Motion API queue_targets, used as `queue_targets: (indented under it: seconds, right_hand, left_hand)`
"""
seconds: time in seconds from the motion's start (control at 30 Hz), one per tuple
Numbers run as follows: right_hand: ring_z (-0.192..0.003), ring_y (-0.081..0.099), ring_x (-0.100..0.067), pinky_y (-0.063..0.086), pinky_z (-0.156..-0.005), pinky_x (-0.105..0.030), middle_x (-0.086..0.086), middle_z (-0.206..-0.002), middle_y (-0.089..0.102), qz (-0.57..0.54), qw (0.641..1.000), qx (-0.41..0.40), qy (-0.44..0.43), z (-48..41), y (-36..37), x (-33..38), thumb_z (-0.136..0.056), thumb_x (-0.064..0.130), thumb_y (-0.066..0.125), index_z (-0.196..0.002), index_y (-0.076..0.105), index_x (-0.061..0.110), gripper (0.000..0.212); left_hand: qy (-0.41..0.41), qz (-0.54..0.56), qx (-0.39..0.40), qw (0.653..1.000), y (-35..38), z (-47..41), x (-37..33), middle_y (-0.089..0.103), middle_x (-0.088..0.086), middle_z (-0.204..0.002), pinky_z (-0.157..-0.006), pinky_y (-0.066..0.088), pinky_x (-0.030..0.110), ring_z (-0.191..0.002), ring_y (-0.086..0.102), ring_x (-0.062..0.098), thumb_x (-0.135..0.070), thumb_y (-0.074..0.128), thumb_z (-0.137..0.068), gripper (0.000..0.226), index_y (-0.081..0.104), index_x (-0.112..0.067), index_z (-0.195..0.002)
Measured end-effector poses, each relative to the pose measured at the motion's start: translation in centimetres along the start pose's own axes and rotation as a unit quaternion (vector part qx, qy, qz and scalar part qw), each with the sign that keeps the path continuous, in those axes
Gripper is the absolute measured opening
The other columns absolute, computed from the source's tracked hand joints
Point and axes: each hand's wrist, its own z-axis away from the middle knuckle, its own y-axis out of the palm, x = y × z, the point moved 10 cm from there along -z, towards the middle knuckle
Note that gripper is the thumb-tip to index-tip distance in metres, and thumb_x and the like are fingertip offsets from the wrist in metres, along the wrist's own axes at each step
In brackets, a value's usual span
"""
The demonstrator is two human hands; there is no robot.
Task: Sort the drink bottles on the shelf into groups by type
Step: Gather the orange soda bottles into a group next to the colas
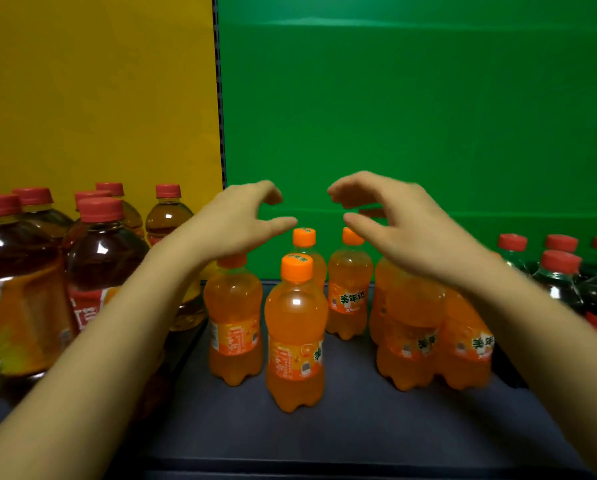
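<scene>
Several orange soda bottles (295,332) with orange caps stand grouped in the middle of the dark shelf (352,424). On the left stand several brown tea bottles (103,258) with red caps. At the right stand several dark cola bottles (560,282) with red caps. My left hand (236,221) hovers above the left orange bottles with its fingers loosely curved, holding nothing. My right hand (397,220) hovers above the right orange bottles in the same way, empty. My right forearm hides the tops of the rightmost orange bottles.
A yellow panel (92,91) backs the shelf on the left and a green panel (418,98) on the right, split by a dark perforated post (220,98). Bare shelf shows in front of the orange bottles.
</scene>
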Motion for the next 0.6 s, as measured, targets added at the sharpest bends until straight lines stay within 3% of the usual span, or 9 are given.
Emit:
queue_targets:
  seconds: [0.07, 0.13, 0.23, 0.3, 0.37, 0.47, 0.6]
  right_hand:
    - [-0.109, 0.052, -0.001, 0.039, -0.093, -0.011, 0.009, -0.121, 0.056, -0.122, 0.992, -0.019, 0.021, 3.9, 1.2, 0.7, -0.082, 0.019, 0.047, -0.122, 0.050, 0.025, 0.040]
    - [-0.110, 0.046, 0.008, 0.039, -0.086, -0.008, 0.026, -0.119, 0.045, -0.201, 0.976, 0.040, 0.076, 7.4, 5.1, 0.5, -0.075, 0.037, 0.047, -0.122, 0.034, 0.045, 0.049]
    - [-0.110, 0.044, 0.015, 0.040, -0.087, -0.007, 0.039, -0.115, 0.037, -0.296, 0.931, 0.143, 0.156, 10.6, 11.7, -0.4, -0.076, 0.033, 0.071, -0.129, 0.015, 0.052, 0.080]
    - [-0.108, 0.050, 0.012, 0.043, -0.094, -0.014, 0.034, -0.115, 0.047, -0.331, 0.914, 0.149, 0.181, 10.9, 14.0, -1.4, -0.072, 0.025, 0.077, -0.122, 0.029, 0.049, 0.074]
    - [-0.106, 0.054, 0.006, 0.046, -0.096, -0.021, 0.025, -0.114, 0.055, -0.363, 0.894, 0.137, 0.223, 10.9, 14.9, -2.5, -0.068, 0.024, 0.080, -0.109, 0.041, 0.045, 0.060]
    - [-0.106, 0.055, 0.000, 0.047, -0.094, -0.024, 0.019, -0.114, 0.057, -0.305, 0.915, 0.077, 0.254, 11.2, 14.4, -4.2, -0.061, 0.038, 0.081, -0.109, 0.045, 0.040, 0.060]
    - [-0.107, 0.050, -0.007, 0.042, -0.088, -0.020, 0.009, -0.113, 0.049, -0.170, 0.942, -0.031, 0.287, 12.2, 11.9, -5.9, -0.067, 0.048, 0.075, -0.118, 0.038, 0.026, 0.066]
  left_hand:
    - [-0.017, 0.062, -0.134, 0.989, -1.8, 3.6, 0.8, 0.045, 0.004, -0.140, -0.104, 0.030, 0.025, -0.130, 0.040, 0.017, -0.029, 0.057, -0.089, 0.051, 0.041, -0.012, -0.134]
    - [-0.052, 0.109, -0.202, 0.972, -1.1, 7.3, 2.1, 0.038, 0.005, -0.145, -0.108, 0.029, 0.028, -0.133, 0.036, 0.017, -0.024, 0.059, -0.087, 0.062, 0.029, -0.012, -0.140]
    - [-0.111, 0.155, -0.178, 0.965, 3.2, 11.2, 3.5, 0.031, 0.004, -0.149, -0.106, 0.038, 0.044, -0.125, 0.046, 0.029, -0.029, 0.063, -0.080, 0.087, 0.004, -0.029, -0.144]
    - [-0.145, 0.189, -0.146, 0.960, 5.5, 12.2, 4.2, 0.038, 0.006, -0.143, -0.101, 0.044, 0.044, -0.118, 0.053, 0.030, -0.033, 0.069, -0.075, 0.098, -0.004, -0.033, -0.141]
    - [-0.189, 0.225, -0.123, 0.948, 7.2, 12.4, 5.7, 0.044, 0.008, -0.136, -0.096, 0.045, 0.041, -0.116, 0.054, 0.029, -0.032, 0.075, -0.070, 0.105, -0.001, -0.024, -0.142]
    - [-0.218, 0.227, -0.130, 0.940, 8.0, 12.3, 7.1, 0.047, 0.002, -0.116, -0.087, 0.046, 0.036, -0.109, 0.056, 0.027, -0.030, 0.083, -0.060, 0.097, 0.018, -0.012, -0.130]
    - [-0.214, 0.258, -0.132, 0.933, 8.4, 12.6, 7.5, 0.044, -0.004, -0.109, -0.084, 0.044, 0.028, -0.099, 0.051, 0.015, -0.029, 0.085, -0.055, 0.082, 0.025, -0.021, -0.111]
